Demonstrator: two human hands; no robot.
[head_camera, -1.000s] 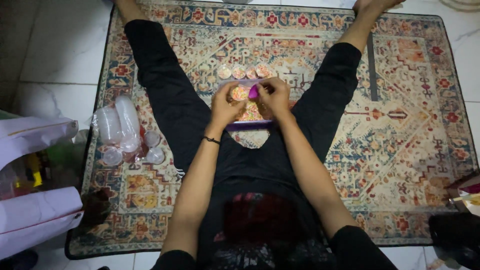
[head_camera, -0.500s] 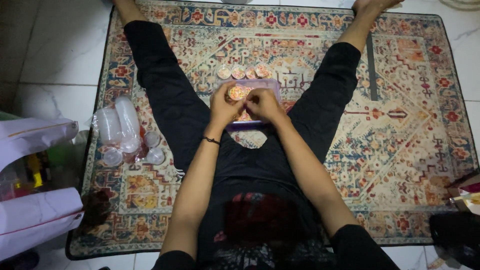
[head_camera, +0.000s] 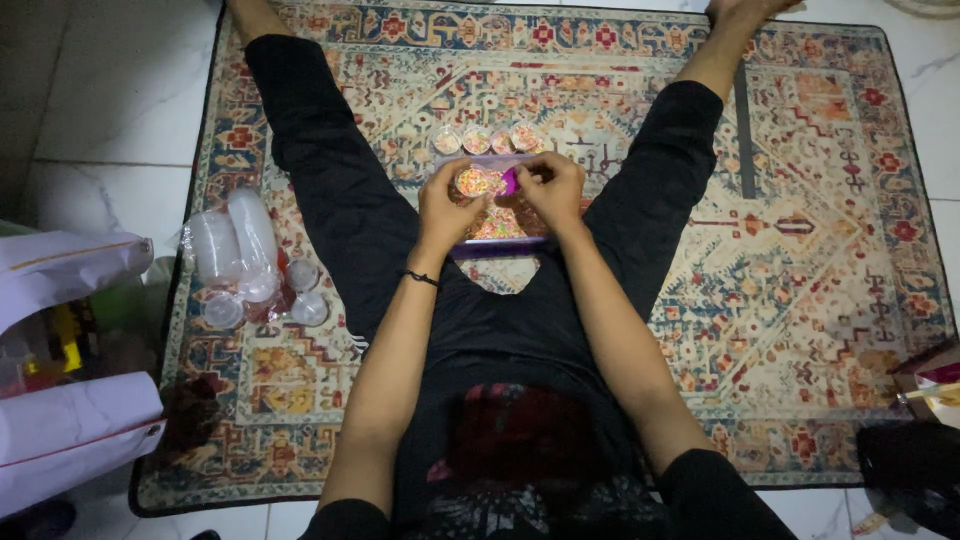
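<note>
I sit on a patterned rug (head_camera: 820, 250) with my legs spread. My left hand (head_camera: 447, 206) holds a small round clear cup (head_camera: 472, 182) filled with colourful bits. My right hand (head_camera: 552, 187) pinches a small pink-purple scoop (head_camera: 509, 181) right beside that cup. Both hands hover over a purple-rimmed tray (head_camera: 497, 232) of the same colourful bits between my thighs. Three filled small cups (head_camera: 485, 139) stand in a row just beyond the tray.
Stacks of empty clear plastic cups and lids (head_camera: 245, 260) lie on the rug by my left leg. White bags (head_camera: 70, 400) sit at the left edge on the tiled floor. A dark object and packets (head_camera: 925, 440) lie at the right edge.
My right hand drew close against the cup, covering the scoop, then opened slightly so the scoop shows again. The left hand and cup stayed in place.
</note>
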